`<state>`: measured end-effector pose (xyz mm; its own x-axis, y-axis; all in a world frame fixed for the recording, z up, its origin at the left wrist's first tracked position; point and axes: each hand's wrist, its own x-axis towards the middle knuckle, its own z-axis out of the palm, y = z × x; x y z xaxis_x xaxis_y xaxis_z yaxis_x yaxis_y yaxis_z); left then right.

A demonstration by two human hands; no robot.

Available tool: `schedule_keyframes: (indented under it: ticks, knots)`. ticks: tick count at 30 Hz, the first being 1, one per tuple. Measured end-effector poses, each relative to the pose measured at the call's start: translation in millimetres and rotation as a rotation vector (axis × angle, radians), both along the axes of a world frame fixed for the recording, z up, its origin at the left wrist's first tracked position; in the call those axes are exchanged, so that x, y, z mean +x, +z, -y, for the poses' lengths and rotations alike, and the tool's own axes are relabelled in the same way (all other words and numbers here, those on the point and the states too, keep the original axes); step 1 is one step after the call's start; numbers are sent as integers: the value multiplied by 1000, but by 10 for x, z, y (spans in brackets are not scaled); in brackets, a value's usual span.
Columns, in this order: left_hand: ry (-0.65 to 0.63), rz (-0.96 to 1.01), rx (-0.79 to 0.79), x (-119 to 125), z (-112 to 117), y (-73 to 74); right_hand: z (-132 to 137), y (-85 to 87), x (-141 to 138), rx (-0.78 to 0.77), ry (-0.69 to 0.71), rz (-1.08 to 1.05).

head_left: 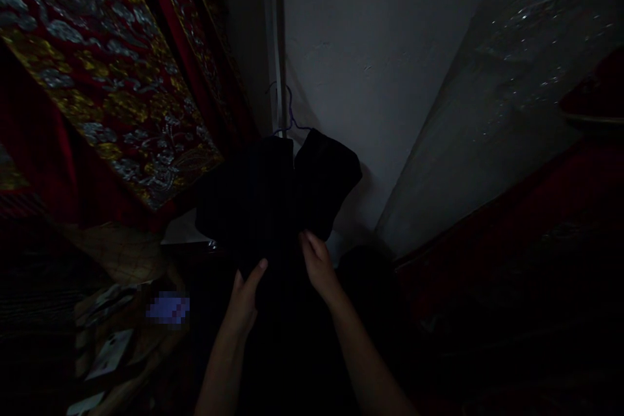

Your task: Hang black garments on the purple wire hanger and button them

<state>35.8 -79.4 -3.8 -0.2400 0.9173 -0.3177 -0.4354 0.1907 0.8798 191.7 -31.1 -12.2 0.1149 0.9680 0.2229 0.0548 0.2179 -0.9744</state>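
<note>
A black garment (263, 201) hangs on a thin wire hanger (291, 118) against a narrow pale pole (279, 45). Its exact kind is lost in the dark. My left hand (247, 292) grips the lower left part of the cloth, with the thumb lying on top and the other fingers mostly behind it. Higher up, my right hand (316, 263) pinches the garment's right front edge, just beneath a sleeve-like flap (326, 175). Below both hands the dark cloth merges with the shadow.
Red fabric with gold and silver embroidery (121, 91) hangs at left. A pale wall (370, 45) stands behind. Sheer sparkling material (526, 58) and dark red cloth (511, 208) are at right. A phone-like flat object (110, 354) lies lower left, near a blurred-out bluish item (168, 308).
</note>
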Motion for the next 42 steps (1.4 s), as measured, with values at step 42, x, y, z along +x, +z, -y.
schedule_keyframes:
  ticks: [42]
  knots:
    - [210,-222,120,-110,-9,-93,219,222,29,-43,10,-184]
